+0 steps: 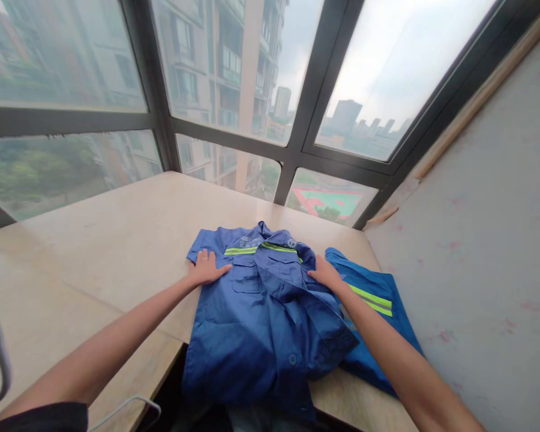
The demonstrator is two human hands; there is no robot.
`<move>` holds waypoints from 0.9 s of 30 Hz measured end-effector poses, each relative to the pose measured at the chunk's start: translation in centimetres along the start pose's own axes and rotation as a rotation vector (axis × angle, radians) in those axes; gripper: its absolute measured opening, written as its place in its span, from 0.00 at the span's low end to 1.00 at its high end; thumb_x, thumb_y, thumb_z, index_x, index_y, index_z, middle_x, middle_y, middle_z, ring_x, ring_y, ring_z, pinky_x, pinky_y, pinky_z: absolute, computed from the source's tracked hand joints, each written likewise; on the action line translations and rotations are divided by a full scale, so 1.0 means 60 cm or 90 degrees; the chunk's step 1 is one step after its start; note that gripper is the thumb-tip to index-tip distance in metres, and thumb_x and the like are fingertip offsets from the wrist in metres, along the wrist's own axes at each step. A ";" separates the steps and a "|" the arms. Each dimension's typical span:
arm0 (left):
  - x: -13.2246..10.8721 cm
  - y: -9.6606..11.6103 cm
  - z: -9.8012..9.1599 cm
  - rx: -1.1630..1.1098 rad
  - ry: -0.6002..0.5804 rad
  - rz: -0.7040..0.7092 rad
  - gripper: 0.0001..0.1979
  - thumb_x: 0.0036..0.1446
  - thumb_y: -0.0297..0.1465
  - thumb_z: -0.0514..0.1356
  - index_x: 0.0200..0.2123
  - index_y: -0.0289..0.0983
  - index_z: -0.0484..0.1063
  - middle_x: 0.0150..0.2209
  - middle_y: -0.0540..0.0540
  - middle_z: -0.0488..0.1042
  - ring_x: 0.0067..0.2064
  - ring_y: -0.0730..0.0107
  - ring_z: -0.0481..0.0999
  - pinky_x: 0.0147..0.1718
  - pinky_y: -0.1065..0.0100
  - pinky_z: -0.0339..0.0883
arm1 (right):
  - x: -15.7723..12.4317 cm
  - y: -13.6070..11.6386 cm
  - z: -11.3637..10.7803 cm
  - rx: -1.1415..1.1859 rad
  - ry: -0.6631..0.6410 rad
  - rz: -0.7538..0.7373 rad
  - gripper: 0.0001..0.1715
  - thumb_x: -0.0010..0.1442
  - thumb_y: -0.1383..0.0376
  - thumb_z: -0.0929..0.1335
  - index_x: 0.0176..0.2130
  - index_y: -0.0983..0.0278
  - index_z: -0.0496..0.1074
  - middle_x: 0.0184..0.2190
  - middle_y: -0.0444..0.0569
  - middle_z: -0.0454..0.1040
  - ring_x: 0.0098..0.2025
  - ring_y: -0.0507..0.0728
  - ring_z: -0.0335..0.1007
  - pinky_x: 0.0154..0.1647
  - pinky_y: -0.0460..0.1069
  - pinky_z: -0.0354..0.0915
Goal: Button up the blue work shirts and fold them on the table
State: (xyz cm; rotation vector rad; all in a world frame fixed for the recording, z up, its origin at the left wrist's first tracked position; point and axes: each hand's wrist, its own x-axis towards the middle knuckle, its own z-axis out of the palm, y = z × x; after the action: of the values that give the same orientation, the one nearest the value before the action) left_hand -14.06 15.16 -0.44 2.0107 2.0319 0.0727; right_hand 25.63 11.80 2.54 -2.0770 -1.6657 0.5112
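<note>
Passage is offered along the sill (117,246) left of the dark blue shirt (247,324); right of it, the way is blocked by a bright blue garment (369,277) and the wall (490,240).

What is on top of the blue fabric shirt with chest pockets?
The left hand and right hand touch the shirt, one at each side; parts directly beneath them are hidden.

A blue work shirt (245,327) with a yellow-green chest stripe lies front up on a pale ledge (117,240), its hem hanging over the near edge. The left hand (207,268) rests spread near one sleeve; the right hand (324,273) touches the opposite side, its grip unclear. Just beside lies another blue garment (378,279), below dark-framed windows (292,157) and a pale wall (481,210).
</note>
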 end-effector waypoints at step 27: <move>0.111 0.122 -0.046 0.077 0.098 0.237 0.34 0.63 0.43 0.52 0.66 0.28 0.54 0.66 0.26 0.57 0.67 0.43 0.55 0.59 0.45 0.56 | 0.142 -0.011 -0.097 0.255 0.255 0.149 0.27 0.52 0.58 0.66 0.49 0.68 0.72 0.27 0.44 0.74 0.23 0.50 0.67 0.24 0.44 0.65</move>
State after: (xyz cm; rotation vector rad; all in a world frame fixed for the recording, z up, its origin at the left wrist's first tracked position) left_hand -7.51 22.38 2.83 2.5086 1.7552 0.1895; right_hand 29.98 19.69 7.66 -1.9230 -1.0087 0.4229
